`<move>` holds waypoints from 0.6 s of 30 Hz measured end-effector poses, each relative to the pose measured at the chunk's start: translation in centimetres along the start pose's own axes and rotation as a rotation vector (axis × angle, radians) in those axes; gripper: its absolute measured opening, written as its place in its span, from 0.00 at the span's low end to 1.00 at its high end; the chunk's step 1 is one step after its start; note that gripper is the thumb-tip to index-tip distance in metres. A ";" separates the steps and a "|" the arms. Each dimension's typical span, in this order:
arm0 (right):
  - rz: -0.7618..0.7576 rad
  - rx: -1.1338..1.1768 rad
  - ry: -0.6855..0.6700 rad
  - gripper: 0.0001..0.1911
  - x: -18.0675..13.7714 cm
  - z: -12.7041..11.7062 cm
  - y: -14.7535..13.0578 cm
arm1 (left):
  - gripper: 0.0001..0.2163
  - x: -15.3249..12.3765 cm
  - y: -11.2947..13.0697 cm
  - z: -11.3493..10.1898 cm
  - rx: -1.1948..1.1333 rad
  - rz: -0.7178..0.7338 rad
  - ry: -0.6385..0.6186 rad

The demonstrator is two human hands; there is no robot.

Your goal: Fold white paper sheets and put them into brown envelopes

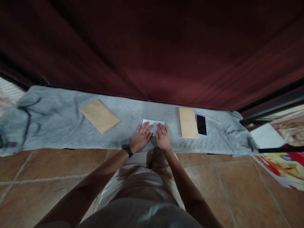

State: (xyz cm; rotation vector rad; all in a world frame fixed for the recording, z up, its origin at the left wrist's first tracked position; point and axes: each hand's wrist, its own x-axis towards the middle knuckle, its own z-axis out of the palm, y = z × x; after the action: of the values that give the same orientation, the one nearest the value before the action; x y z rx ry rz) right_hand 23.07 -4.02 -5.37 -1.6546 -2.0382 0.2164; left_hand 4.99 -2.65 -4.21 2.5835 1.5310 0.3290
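My left hand (142,136) and my right hand (162,137) lie flat, side by side, with fingers stretched out on a small white sheet of paper (154,124). The paper rests on a grey cloth (71,133) spread along the floor. My left wrist wears a black watch (127,150). Most of the paper's near half is hidden under my fingers.
A tan envelope (99,116) lies on the cloth to the left, a second tan envelope (188,122) to the right with a black phone (201,124) beside it. A dark red curtain (152,47) hangs behind. Colourful printed sheets (282,164) lie at far right on brown floor tiles (237,190).
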 end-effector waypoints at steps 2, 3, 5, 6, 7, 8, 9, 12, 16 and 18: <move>-0.022 -0.011 -0.033 0.26 0.9 0.4 -0.6 | 0.26 0.0 0.0 0.0 0.005 0.001 -0.005; -0.032 -0.022 -0.048 0.26 1.3 0.5 -0.8 | 0.26 0.0 0.0 0.0 0.008 0.002 -0.008; -0.047 -0.048 -0.078 0.26 1.8 0.9 -1.1 | 0.27 0.0 -0.1 0.1 0.014 0.001 -0.009; -0.049 -0.064 -0.090 0.26 2.0 1.0 -1.1 | 0.27 0.0 -0.2 0.2 0.017 0.003 -0.007; -0.046 -0.080 -0.098 0.26 2.0 1.1 -1.1 | 0.27 -0.1 -0.2 0.3 0.019 0.004 -0.003; -0.039 -0.096 -0.103 0.26 2.0 1.2 -1.0 | 0.27 -0.1 -0.3 0.4 0.021 0.005 0.003; -0.030 -0.111 -0.105 0.26 2.0 1.2 -0.9 | 0.26 -0.1 -0.3 0.5 0.022 0.004 0.010; -0.003 -0.141 -0.093 0.26 1.7 1.2 -0.5 | 0.27 -0.2 -0.3 0.6 0.016 -0.003 0.032; 0.030 -0.144 -0.039 0.26 1.3 1.0 0.0 | 0.28 -0.4 -0.3 0.4 0.014 -0.020 0.035; 0.047 -0.143 -0.014 0.27 0.9 0.9 0.2 | 0.29 -0.7 -0.4 0.2 0.014 -0.041 0.032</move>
State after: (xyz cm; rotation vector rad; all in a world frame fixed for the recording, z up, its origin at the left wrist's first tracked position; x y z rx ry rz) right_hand 22.67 -2.89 -6.00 -1.7924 -2.0690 0.1008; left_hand 4.35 -3.03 -4.62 2.5659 1.6002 0.3585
